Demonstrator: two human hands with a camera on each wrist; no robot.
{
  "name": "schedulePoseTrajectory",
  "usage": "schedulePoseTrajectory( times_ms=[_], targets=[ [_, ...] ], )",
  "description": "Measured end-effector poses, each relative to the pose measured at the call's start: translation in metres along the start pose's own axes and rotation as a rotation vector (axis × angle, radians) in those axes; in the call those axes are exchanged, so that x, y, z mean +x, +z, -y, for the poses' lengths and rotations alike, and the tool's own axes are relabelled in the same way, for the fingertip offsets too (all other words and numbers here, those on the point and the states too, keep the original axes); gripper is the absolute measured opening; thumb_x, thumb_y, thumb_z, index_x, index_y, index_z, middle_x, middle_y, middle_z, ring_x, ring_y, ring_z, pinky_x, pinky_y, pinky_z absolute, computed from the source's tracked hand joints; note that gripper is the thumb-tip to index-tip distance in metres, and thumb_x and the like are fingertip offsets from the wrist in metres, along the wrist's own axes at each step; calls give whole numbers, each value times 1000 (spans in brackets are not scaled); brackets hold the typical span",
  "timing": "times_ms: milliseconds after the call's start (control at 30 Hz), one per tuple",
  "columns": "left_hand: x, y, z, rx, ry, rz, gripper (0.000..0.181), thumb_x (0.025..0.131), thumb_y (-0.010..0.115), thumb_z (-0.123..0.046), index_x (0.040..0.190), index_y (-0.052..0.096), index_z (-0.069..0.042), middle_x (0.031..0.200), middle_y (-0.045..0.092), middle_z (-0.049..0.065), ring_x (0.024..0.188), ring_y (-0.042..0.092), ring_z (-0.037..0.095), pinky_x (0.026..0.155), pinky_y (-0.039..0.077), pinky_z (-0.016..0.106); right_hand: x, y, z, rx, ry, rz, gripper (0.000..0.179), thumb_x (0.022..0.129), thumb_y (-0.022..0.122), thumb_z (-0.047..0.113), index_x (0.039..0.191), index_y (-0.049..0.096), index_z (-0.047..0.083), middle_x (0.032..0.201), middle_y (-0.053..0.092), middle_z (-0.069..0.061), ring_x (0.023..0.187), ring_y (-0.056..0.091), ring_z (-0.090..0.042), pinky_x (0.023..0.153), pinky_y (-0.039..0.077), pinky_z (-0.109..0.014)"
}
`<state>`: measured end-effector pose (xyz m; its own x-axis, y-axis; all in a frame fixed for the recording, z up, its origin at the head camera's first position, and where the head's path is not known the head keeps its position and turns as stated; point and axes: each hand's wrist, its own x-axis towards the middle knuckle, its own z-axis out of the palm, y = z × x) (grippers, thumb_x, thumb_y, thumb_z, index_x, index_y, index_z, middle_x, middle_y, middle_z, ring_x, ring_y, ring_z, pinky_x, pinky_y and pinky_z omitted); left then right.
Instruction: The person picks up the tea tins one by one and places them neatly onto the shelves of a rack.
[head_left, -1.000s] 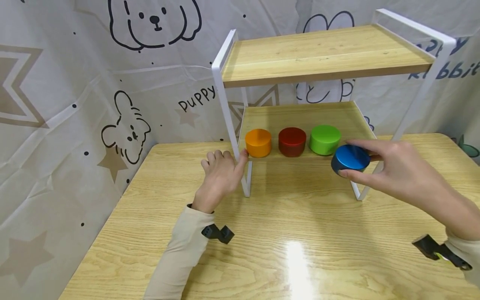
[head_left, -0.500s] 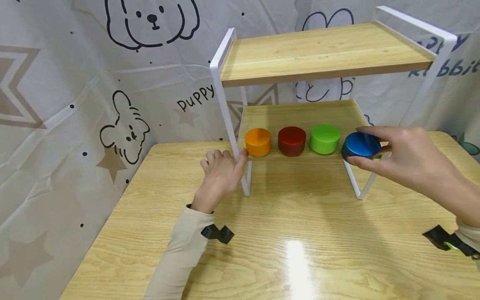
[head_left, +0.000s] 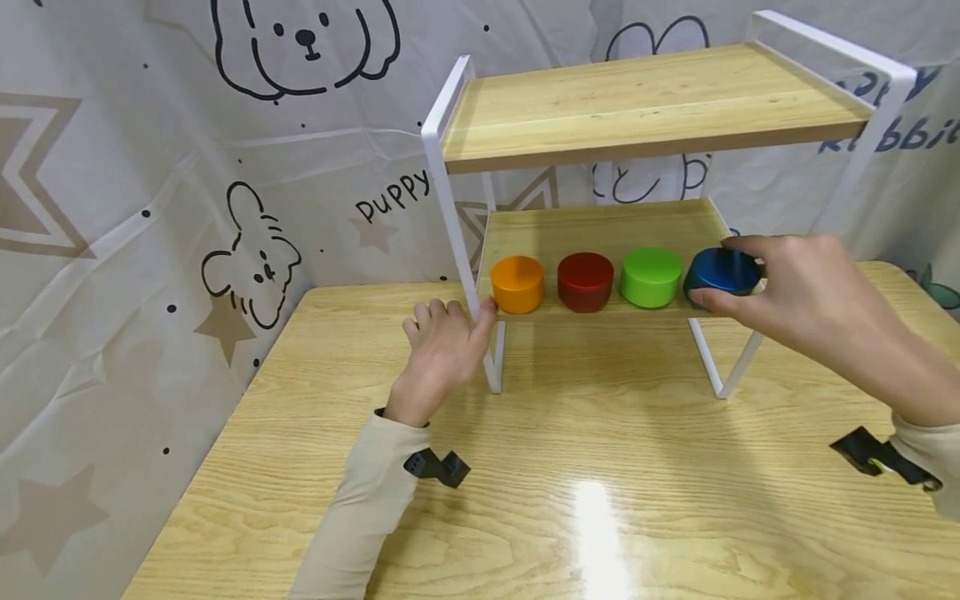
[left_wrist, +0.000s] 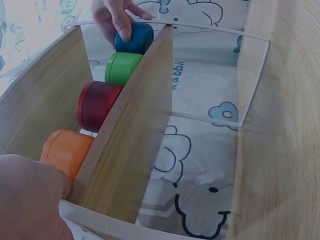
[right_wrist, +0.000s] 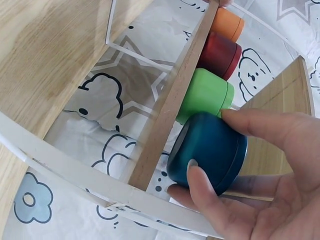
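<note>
My right hand [head_left: 802, 287] pinches a round blue tin [head_left: 722, 272] between thumb and fingers at the right end of the rack's lower shelf. Whether the blue tin [right_wrist: 207, 150] touches the board, I cannot tell. Left of it, a green tin [head_left: 651, 277], a dark red tin [head_left: 585, 283] and an orange tin [head_left: 517, 285] stand in a row along the shelf's front. My left hand [head_left: 446, 346] grips the left post of the shelf rack [head_left: 453, 225], its thumb close to the orange tin [left_wrist: 67, 152]; its fingers are partly hidden.
The white-framed rack has an upper wooden board [head_left: 652, 104] above the tins. It stands on a wood-grain table [head_left: 525, 500]. A printed curtain [head_left: 135, 275] hangs behind and to the left.
My right hand has carried the blue tin rightward and away from me, from in front of the rack to the lower shelf beside the green tin. The left hand has stayed put.
</note>
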<state>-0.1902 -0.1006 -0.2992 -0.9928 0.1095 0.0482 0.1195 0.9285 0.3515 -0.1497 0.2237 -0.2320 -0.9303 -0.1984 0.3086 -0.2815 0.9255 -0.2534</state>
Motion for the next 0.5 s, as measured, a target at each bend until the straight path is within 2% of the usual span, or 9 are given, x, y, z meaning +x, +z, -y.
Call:
schedulePoseTrajectory(
  times_ms=[200,333,500],
  targets=[
    [1,2,2,-5,-3,3,69,100,13,-57,83,50,-2,90,42,17,89,31,35,78,21,44,5,1,1,-16,41,68,59,85,73,34,117,58,-13,90,63,-35,64,64,-35,48,51,-40],
    [0,3,2,-6,-6,5,69,100,13,-57,84,50,-2,90,42,17,89,31,35,78,21,44,6,3,3,-44,26,72,50,84,74,32,108,61,-10,81,63,-26,62,59,-31,49,47,-40],
    [0,2,1,-4,-5,8,68,100,13,-57,85,50,-1,91,42,17,90,31,34,79,22,44,7,5,4,-57,8,65,37,85,73,27,94,59,-6,71,54,-14,58,49,-27,47,38,-36]
  ],
)
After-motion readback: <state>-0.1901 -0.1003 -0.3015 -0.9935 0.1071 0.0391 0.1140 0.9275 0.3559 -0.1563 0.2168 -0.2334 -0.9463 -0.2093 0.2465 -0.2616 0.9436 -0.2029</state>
